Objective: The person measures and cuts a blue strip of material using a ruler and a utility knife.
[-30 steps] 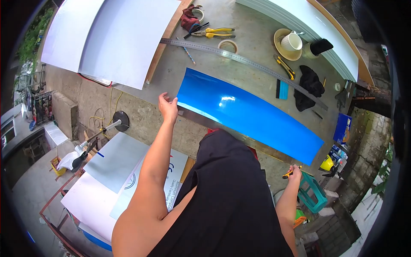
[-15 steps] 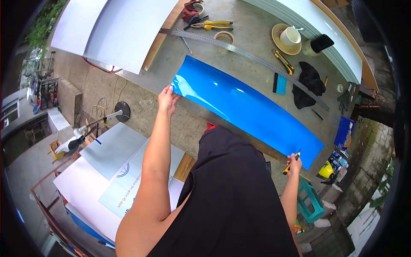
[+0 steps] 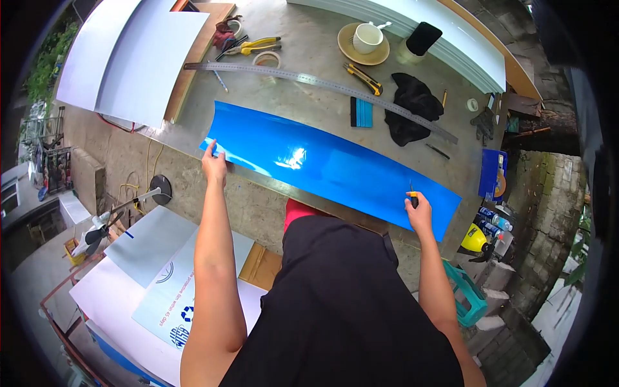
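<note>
Head view is showing the person leaning over the surface [image 3: 303, 97], both arms reaching out. Nearest, the right hand [image 3: 419, 216] is gripping a small knife [image 3: 412, 195], fingers wrapped tight round its handle, the tip seeming to be touching the blue sheet [image 3: 322, 164] near its right end. The left hand [image 3: 215, 166] is pinching the sheet's left corner between thumb and fingers. The sheet is lying lengthwise along the near side of the surface, its left part bowing upward. Beyond it a scraper [image 3: 362, 113], a black cloth [image 3: 412, 106] and a long ruler [image 3: 322, 82] are lying apart from the sheet. With the ruler guiding nothing, the blade could be wandering off line, and a pull on the bowed corner could be creasing or tearing the sheet
</note>
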A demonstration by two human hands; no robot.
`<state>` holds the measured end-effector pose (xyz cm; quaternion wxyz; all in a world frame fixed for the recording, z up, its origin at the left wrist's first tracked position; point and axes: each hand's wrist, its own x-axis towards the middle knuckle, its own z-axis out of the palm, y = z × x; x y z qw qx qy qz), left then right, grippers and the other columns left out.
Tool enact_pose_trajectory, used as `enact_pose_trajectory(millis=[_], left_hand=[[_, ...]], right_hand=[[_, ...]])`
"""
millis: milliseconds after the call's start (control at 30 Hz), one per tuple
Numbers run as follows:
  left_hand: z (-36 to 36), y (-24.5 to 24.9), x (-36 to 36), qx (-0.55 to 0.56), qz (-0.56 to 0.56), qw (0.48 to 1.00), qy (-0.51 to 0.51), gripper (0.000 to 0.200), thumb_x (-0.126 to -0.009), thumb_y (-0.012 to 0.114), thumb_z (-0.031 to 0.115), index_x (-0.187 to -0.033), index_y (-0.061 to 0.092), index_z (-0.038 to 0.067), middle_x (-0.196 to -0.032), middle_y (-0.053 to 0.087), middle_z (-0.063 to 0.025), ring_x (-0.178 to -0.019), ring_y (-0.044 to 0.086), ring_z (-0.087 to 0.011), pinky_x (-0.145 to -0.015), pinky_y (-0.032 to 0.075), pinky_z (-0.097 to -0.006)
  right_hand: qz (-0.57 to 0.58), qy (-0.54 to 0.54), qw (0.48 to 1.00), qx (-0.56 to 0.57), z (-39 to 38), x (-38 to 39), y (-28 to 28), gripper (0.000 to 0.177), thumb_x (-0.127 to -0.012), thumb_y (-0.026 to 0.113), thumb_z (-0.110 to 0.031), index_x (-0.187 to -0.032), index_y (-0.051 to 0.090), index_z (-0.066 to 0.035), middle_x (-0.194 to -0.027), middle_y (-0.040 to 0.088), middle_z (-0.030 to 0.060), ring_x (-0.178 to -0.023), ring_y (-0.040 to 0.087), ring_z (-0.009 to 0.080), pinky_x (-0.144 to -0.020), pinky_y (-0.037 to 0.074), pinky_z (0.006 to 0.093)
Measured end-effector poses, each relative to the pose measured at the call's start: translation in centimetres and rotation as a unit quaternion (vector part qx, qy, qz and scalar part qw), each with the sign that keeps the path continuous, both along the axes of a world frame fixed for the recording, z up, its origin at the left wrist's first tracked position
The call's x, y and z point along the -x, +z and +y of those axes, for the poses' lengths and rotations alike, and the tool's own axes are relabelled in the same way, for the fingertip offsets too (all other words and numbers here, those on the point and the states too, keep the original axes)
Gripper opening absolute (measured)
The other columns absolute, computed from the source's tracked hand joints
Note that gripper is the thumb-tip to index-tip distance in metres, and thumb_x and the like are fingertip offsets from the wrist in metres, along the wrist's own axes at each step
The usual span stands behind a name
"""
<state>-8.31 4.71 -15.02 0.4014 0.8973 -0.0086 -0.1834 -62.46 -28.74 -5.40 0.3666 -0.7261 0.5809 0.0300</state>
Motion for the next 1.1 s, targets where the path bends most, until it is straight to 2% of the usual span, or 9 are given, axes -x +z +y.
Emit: enact_pose_trajectory(millis=[133, 267, 400, 433, 600, 733, 867, 1033, 1100], left_hand=[[-0.4, -0.2, -1.2, 0.035, -0.074, 0.995, 0.049, 0.046, -0.092, 0.068, 0.000, -0.138, 0.067, 0.009, -0.120, 0.073, -0.0175, -0.104, 0.071, -0.0245, -0.090, 0.055, -0.0370], [0.5, -1.4, -5.0, 0.028, -0.069, 0.994, 0.085, 0.051, -0.093, 0.067, 0.000, -0.143, 0.060, 0.007, -0.129, 0.070, -0.0199, -0.110, 0.071, -0.0293, -0.094, 0.055, -0.0400], [-0.9, 3.3, -3.3, -0.142, -0.135, 0.976, 0.096, 0.066, -0.091, 0.071, 0.011, -0.150, 0.046, 0.002, -0.146, 0.047, -0.0275, -0.134, 0.049, -0.0401, -0.113, 0.040, -0.0460], [-0.5, 3.5, -2.8, -0.142, -0.174, 0.972, 0.066, 0.071, -0.088, 0.074, 0.014, -0.150, 0.042, 0.002, -0.147, 0.037, -0.0290, -0.138, 0.037, -0.0452, -0.117, 0.033, -0.0494], [-2.1, 5.8, 5.4, -0.134, -0.300, 0.942, -0.066, 0.065, -0.088, 0.073, 0.015, -0.146, 0.048, 0.003, -0.147, 0.038, -0.0265, -0.138, 0.039, -0.0447, -0.117, 0.030, -0.0559], [-3.7, 6.4, 12.0, -0.079, -0.224, 0.967, -0.088, 0.063, -0.088, 0.072, 0.013, -0.145, 0.048, 0.003, -0.146, 0.040, -0.0248, -0.138, 0.039, -0.0437, -0.117, 0.031, -0.0538], [-4.6, 7.0, 15.7, -0.020, -0.107, 0.989, -0.104, 0.062, -0.088, 0.072, 0.009, -0.145, 0.048, 0.002, -0.145, 0.040, -0.0238, -0.139, 0.037, -0.0415, -0.118, 0.031, -0.0507], [-6.0, 7.2, 15.5, 0.094, 0.023, 0.994, -0.057, 0.052, -0.099, 0.065, 0.008, -0.146, 0.046, 0.001, -0.135, 0.054, -0.0188, -0.102, 0.066, -0.0235, -0.088, 0.057, -0.0343], [-8.2, 7.8, 14.5, 0.163, 0.083, 0.983, -0.020, 0.052, -0.100, 0.064, 0.009, -0.147, 0.044, 0.001, -0.136, 0.055, -0.0187, -0.103, 0.066, -0.0224, -0.089, 0.057, -0.0345]], right_hand=[[0.007, 0.078, 0.997, 0.006, -2.5, -6.9, 2.5, 0.018, -0.093, 0.071, -0.015, -0.109, 0.070, -0.006, -0.103, 0.070, 0.0211, -0.094, 0.067, 0.0441, -0.078, 0.053, 0.0466], [-0.071, 0.178, 0.970, 0.152, -6.7, -13.4, 1.1, 0.025, -0.085, 0.075, -0.006, -0.109, 0.069, -0.006, -0.103, 0.064, 0.0174, -0.100, 0.064, 0.0422, -0.084, 0.052, 0.0484], [-0.078, 0.237, 0.951, 0.181, -10.6, -21.0, 0.9, 0.032, -0.084, 0.077, -0.004, -0.115, 0.070, -0.009, -0.113, 0.062, 0.0115, -0.108, 0.065, 0.0355, -0.089, 0.052, 0.0436], [-0.058, 0.256, 0.947, 0.186, -11.5, -22.6, 0.4, 0.039, -0.083, 0.079, -0.005, -0.120, 0.070, -0.010, -0.118, 0.060, 0.0102, -0.110, 0.064, 0.0342, -0.090, 0.053, 0.0433], [-0.055, 0.295, 0.932, 0.202, -13.9, -29.2, -2.0, 0.054, -0.079, 0.085, -0.011, -0.130, 0.068, -0.015, -0.126, 0.059, 0.0087, -0.115, 0.062, 0.0332, -0.097, 0.053, 0.0452], [-0.011, 0.314, 0.932, 0.177, -14.0, -31.9, -3.0, 0.055, -0.080, 0.084, -0.010, -0.132, 0.066, -0.013, -0.131, 0.060, 0.0098, -0.119, 0.061, 0.0345, -0.099, 0.052, 0.0458], [0.031, 0.360, 0.924, 0.127, -14.6, -32.7, -3.5, 0.045, -0.082, 0.081, -0.010, -0.125, 0.066, -0.010, -0.115, 0.067, 0.0149, -0.115, 0.063, 0.0373, -0.098, 0.052, 0.0471], [-0.048, 0.393, 0.906, 0.148, -14.5, -31.4, -2.3, 0.034, -0.083, 0.079, -0.010, -0.115, 0.066, -0.007, -0.109, 0.066, 0.0167, -0.113, 0.063, 0.0372, -0.097, 0.052, 0.0473], [-0.057, 0.398, 0.901, 0.161, -13.8, -30.8, -0.9, 0.037, -0.082, 0.080, -0.009, -0.116, 0.066, -0.006, -0.109, 0.066, 0.0162, -0.114, 0.063, 0.0359, -0.097, 0.052, 0.0468]])
